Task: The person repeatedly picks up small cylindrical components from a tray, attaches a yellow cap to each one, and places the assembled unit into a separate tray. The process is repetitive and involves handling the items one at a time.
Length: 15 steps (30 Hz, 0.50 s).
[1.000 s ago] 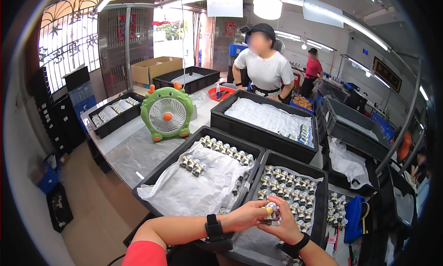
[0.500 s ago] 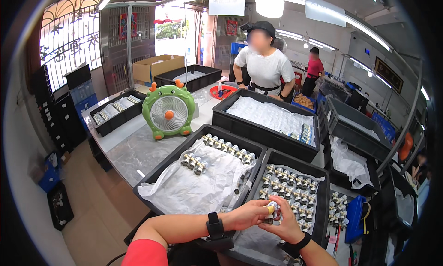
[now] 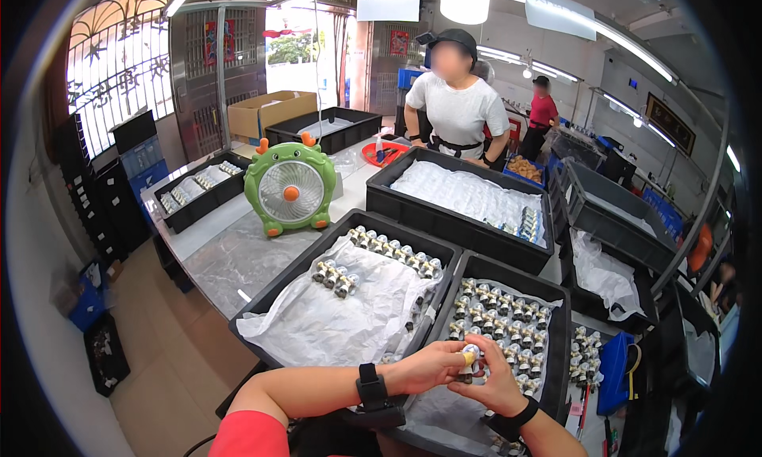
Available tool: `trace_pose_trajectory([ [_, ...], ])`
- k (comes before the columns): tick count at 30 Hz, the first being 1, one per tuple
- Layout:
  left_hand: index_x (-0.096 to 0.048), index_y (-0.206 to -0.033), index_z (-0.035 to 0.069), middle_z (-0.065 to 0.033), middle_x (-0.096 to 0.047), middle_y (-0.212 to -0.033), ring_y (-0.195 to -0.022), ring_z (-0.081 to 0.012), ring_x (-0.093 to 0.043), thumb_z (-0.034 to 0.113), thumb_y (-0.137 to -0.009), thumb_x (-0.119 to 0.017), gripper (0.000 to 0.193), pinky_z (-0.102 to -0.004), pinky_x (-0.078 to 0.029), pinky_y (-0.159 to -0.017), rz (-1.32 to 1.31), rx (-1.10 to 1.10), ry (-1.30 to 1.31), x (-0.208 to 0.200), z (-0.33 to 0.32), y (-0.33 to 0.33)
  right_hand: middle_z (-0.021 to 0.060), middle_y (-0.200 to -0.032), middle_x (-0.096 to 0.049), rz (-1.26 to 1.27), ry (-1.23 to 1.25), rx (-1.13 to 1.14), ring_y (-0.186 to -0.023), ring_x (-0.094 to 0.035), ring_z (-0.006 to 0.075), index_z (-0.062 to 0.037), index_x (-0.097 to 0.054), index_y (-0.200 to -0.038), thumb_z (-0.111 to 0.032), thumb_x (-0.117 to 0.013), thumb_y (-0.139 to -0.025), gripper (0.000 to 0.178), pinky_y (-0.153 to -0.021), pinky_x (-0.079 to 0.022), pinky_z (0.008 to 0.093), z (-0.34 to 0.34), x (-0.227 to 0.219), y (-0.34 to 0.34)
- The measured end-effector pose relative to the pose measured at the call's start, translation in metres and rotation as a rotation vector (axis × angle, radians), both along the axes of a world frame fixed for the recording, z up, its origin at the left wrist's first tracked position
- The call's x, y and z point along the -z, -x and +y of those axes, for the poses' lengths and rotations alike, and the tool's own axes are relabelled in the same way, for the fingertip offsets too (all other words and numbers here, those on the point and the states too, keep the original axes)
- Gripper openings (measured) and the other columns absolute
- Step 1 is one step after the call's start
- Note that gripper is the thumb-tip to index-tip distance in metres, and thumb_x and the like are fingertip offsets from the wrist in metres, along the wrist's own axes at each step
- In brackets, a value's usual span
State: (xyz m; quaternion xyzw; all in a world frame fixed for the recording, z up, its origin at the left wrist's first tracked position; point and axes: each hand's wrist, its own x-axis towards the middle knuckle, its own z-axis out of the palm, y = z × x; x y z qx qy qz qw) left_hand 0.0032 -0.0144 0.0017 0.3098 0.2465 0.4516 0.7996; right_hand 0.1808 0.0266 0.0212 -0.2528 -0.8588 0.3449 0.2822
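Both my hands meet over the near part of the right black tray [image 3: 556, 362]. Between their fingertips is a small part [image 3: 471, 352] with a pale, glossy rounded top and a dark lower end. My left hand [image 3: 429, 368] pinches it from the left, and something yellow shows at those fingertips. My right hand [image 3: 496, 384] closes on it from the other side with thumb and fingers. Under and beyond them, rows of similar parts [image 3: 500, 324] with clear tops, gold middles and dark bases stand on white lining. The left black tray [image 3: 274, 286] holds a row along its far edge and a small cluster [image 3: 335, 278].
A green animal-shaped fan [image 3: 290, 189] stands on the table beyond the left tray. Farther back is a large lined black tray [image 3: 460, 239], with a co-worker [image 3: 456, 100] behind it. More loose parts [image 3: 586, 358] and a blue pouch [image 3: 613, 374] lie at right.
The small part looks slightly more upright between my fingers. My hands stay in nearly the same place. The whole view has shifted very slightly.
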Motion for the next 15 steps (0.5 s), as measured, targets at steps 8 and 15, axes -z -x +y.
trace_pose_trajectory([
  [8, -0.04, -0.132, 0.005, -0.0036, -0.055, -0.111, -0.102, -0.0112, -0.056, 0.014, -0.095, -0.048, 0.038, -0.0249, -0.047, -0.073, -0.01, 0.008, 0.003, 0.0035, 0.0026, -0.0015, 0.0124, -0.126, -0.045, 0.007, 0.008, 0.002, -0.106, -0.051, 0.0213, -0.0081, -0.045, -0.127, -0.025, -0.083, -0.063, 0.076, -0.075, -0.046, 0.0284, -0.0001, 0.0015, -0.0005],
  [15, -0.041, -0.13, 0.005, -0.0043, -0.055, -0.114, -0.103, -0.0121, -0.057, 0.014, -0.095, -0.049, 0.037, -0.0251, -0.047, -0.075, 0.004, 0.014, -0.001, 0.0015, 0.0028, 0.0007, 0.0123, -0.126, -0.045, 0.011, -0.01, -0.006, -0.108, -0.051, 0.0219, -0.0079, -0.045, -0.126, -0.024, -0.084, -0.063, 0.076, -0.076, -0.047, 0.0287, 0.001, 0.0014, 0.0],
])
